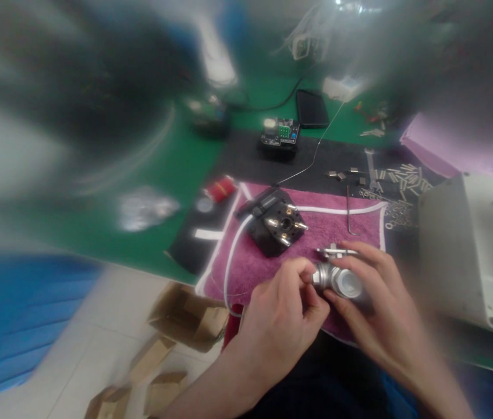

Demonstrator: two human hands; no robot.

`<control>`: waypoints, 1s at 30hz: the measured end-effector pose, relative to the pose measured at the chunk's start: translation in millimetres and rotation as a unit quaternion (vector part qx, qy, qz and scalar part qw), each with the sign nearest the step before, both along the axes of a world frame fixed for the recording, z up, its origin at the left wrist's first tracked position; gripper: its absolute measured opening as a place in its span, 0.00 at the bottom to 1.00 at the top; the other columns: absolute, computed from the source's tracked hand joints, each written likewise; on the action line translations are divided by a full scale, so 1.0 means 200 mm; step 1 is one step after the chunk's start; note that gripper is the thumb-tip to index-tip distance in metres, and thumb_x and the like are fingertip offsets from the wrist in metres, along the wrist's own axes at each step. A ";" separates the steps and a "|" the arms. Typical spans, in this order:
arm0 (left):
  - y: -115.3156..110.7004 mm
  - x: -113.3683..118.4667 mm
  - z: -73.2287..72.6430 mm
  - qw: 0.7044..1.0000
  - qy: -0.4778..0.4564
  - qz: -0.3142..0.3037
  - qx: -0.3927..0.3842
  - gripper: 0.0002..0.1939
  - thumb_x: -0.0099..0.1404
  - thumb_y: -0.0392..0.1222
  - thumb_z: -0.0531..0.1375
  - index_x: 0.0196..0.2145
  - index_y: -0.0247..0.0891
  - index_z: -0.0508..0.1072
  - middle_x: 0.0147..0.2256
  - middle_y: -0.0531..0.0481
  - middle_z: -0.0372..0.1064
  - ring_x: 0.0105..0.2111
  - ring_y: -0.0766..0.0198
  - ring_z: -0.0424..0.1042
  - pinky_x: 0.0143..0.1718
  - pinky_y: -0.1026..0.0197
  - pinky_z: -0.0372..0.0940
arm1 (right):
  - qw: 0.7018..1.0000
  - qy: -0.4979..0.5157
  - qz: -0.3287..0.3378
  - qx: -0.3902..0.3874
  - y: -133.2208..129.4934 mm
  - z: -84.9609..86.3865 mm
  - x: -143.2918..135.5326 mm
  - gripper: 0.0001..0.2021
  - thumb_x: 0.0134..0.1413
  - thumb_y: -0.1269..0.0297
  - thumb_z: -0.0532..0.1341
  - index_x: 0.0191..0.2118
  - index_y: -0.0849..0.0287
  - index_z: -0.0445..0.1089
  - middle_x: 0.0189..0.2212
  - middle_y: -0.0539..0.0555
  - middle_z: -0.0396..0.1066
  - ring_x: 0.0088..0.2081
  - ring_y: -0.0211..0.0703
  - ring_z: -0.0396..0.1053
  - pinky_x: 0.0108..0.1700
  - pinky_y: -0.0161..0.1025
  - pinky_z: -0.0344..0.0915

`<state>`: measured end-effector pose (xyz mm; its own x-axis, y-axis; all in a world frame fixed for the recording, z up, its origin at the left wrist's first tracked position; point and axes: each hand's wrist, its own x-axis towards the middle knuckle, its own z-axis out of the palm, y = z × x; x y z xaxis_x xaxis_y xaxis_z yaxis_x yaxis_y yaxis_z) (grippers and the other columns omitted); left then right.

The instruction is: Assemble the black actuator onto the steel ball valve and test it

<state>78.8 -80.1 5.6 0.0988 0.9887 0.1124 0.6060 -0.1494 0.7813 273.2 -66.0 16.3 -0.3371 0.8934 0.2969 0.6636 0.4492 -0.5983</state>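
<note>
Over the front of a purple towel [252, 276], both my hands are closed on one silver metal fitting [346, 284] with a round cap and a hex end. My left hand [283, 311] pinches the hex end between thumb and fingers. Around the body, my right hand [375, 285] grips from the right, its fingers near a flat metal bracket [337, 251] at the top. Just beyond my left hand lies a black block-shaped device [268, 241] with brass posts and a white cable [229, 262]. Whether a small part sits in my left fingertips is hidden.
An L-shaped hex key [349, 212] lies on the towel. Behind it are a wrench [370, 166], several metal pins [407, 174] and a circuit board [280, 132]. A phone [312, 108] rests farther back. A grey metal housing [447, 250] stands at right; cardboard boxes [185, 308] sit below left.
</note>
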 end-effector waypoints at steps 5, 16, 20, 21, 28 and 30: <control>-0.01 0.04 -0.01 0.999 0.013 0.021 0.048 0.16 0.67 0.31 0.57 0.50 0.46 0.63 0.40 0.56 0.74 0.37 0.62 0.79 0.36 0.61 0.75 | 1.000 -0.001 -0.003 0.014 -0.02 0.00 -0.01 0.18 0.68 0.66 0.62 0.61 0.60 0.66 0.64 0.61 0.60 0.65 0.46 0.62 0.66 0.42 0.61; 0.00 -0.03 -0.01 0.988 -0.019 0.133 0.074 0.15 0.67 0.29 0.58 0.48 0.44 0.74 0.35 0.56 0.74 0.31 0.69 0.76 0.35 0.68 0.70 | 0.999 0.007 -0.035 0.017 -0.02 0.01 0.01 0.17 0.67 0.65 0.64 0.58 0.60 0.68 0.61 0.60 0.63 0.63 0.45 0.63 0.65 0.40 0.60; -0.05 -0.06 0.02 0.993 -0.016 0.067 0.097 0.16 0.70 0.27 0.57 0.49 0.45 0.76 0.40 0.53 0.75 0.39 0.68 0.76 0.41 0.67 0.70 | 1.000 0.004 -0.016 0.014 -0.01 0.00 0.00 0.17 0.67 0.65 0.64 0.59 0.58 0.68 0.62 0.59 0.62 0.64 0.46 0.63 0.65 0.43 0.61; -0.07 -0.06 0.04 0.992 -0.026 0.071 0.103 0.16 0.70 0.27 0.57 0.48 0.44 0.76 0.40 0.53 0.75 0.39 0.68 0.76 0.41 0.67 0.70 | 1.000 0.004 -0.015 0.013 -0.01 0.00 0.00 0.18 0.66 0.64 0.65 0.59 0.58 0.68 0.62 0.59 0.62 0.64 0.46 0.63 0.65 0.43 0.61; -0.05 -0.35 0.14 0.931 0.100 0.245 0.252 0.14 0.66 0.26 0.62 0.44 0.42 0.77 0.38 0.53 0.74 0.36 0.65 0.75 0.42 0.61 0.70 | 0.999 0.002 -0.034 0.028 0.00 -0.03 0.06 0.20 0.65 0.54 0.67 0.59 0.52 0.71 0.63 0.56 0.65 0.63 0.54 0.64 0.63 0.50 0.63; 0.02 -0.49 0.13 0.908 0.168 0.262 0.280 0.13 0.67 0.26 0.59 0.45 0.40 0.76 0.38 0.52 0.75 0.37 0.64 0.75 0.40 0.62 0.68 | 0.997 0.004 -0.065 0.052 -0.01 -0.06 0.08 0.19 0.63 0.50 0.67 0.55 0.51 0.74 0.61 0.56 0.67 0.61 0.57 0.66 0.62 0.52 0.63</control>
